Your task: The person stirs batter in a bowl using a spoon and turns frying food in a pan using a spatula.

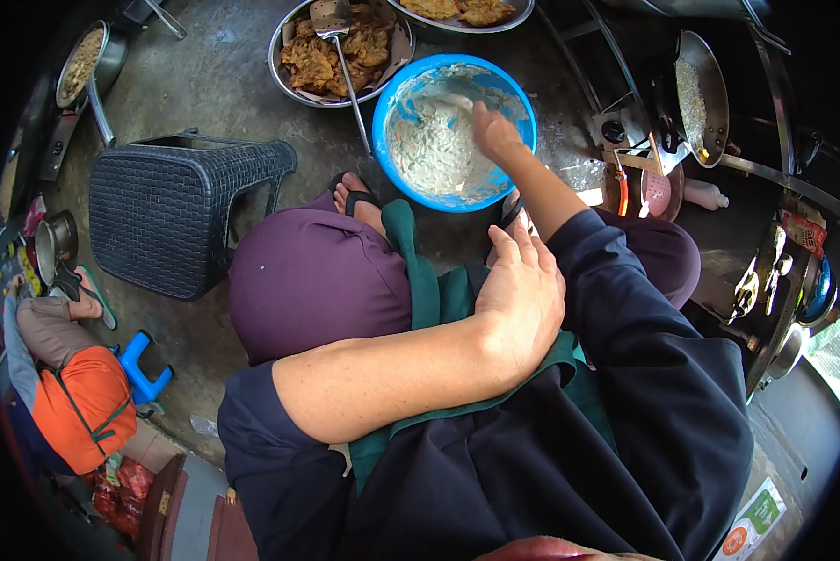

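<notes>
Head view: the left hand is lying against the right sleeve, fingers loosely spread, perhaps keeping cloth back, while the right hand is dipping into batter in the blue bowl within easy reach, its grip being impossible to tell.

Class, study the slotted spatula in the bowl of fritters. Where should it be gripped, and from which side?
Grip the slotted spatula by its long handle's free lower stretch, probably from the person's left: it juts past the steel bowl toward the person, with the blue basin crowding its right. The broad blade among the fritters looks harder to grasp.
</notes>
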Available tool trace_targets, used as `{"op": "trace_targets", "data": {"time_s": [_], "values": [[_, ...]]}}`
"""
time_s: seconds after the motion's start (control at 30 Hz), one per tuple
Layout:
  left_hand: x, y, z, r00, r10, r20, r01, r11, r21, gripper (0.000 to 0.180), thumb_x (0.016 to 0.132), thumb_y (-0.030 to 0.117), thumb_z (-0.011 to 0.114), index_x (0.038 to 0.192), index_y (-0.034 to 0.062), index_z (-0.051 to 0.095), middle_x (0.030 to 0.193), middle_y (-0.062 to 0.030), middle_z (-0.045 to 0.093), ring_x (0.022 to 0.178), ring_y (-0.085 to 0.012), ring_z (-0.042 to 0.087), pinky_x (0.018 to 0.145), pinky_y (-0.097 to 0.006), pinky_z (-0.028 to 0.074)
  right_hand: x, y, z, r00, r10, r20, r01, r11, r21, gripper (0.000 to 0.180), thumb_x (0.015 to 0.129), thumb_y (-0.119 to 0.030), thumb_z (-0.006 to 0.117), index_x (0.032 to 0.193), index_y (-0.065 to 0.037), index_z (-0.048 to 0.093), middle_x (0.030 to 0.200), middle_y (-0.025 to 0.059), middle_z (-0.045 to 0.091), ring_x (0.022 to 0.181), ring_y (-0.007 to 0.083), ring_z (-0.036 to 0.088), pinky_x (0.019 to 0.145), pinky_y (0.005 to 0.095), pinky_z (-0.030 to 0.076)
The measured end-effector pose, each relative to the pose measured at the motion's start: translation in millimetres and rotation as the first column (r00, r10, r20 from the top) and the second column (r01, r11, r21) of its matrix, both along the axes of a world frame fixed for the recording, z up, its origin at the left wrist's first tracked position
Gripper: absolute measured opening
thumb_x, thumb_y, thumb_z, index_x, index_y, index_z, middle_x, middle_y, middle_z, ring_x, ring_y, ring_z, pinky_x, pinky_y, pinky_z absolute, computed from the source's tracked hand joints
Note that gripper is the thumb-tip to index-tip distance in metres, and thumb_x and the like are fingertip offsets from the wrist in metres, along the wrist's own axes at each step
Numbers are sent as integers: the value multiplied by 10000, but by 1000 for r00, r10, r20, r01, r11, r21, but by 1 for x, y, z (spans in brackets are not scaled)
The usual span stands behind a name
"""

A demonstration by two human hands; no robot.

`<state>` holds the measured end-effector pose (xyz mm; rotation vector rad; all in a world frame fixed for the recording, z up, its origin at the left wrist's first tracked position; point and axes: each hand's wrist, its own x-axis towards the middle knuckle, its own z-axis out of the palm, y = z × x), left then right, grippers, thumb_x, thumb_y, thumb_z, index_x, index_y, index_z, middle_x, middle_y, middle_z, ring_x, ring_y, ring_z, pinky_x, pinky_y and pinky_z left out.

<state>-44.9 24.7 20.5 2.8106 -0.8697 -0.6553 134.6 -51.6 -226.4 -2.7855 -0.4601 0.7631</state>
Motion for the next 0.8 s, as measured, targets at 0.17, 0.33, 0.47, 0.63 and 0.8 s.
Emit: {"op": "trace_targets", "data": {"time_s": [0.17,0.33,0.47,0.63,0.8], "values": [[-4,8,3,999,18,-29,-18,1000,-11,599,888,430,519,1280,-21,480,1333,-216,472,1250,-382,441,975,-536,379,-40,8,21,949,212,-234,-224,974,-23,329,902,-138,328,1146,-21,515,1070,332,582,1041,451,568,915,499,435],[-3,4,2,1000,-2,-5,2,999,-40,570,896,404,511,1274,-21,486,1329,-215,476,1248,-382,444,975,-537,380,4,4,16,999,22,-28,-20,998,59,340,906,-140,312,1166,13,469,1097,333,570,1062,465,547,929,492,429],[0,0,1,1000,-20,7,20,1000,13,534,910,367,489,1279,-19,484,1326,-219,477,1248,-383,444,976,-538,379,-1,20,1,983,-151,-108,160,983,84,348,924,-166,293,1204,-17,437,1109,333,563,1056,463,552,942,491,422],[-3,9,3,999,-12,-30,11,1000,-7,519,911,346,485,1281,-18,484,1329,-224,473,1251,-384,441,977,-537,379,-52,34,17,949,200,-244,-205,979,3,330,899,-153,348,1182,-41,476,1099,327,572,1053,442,564,913,496,434],[-3,8,5,999,-8,-35,7,999,-34,493,908,293,481,1285,-25,478,1342,-229,461,1256,-385,438,975,-536,382,-19,32,27,993,63,-98,-54,994,91,317,872,-130,386,1153,-43,504,1078,326,578,1046,429,572,890,491,447]]}}
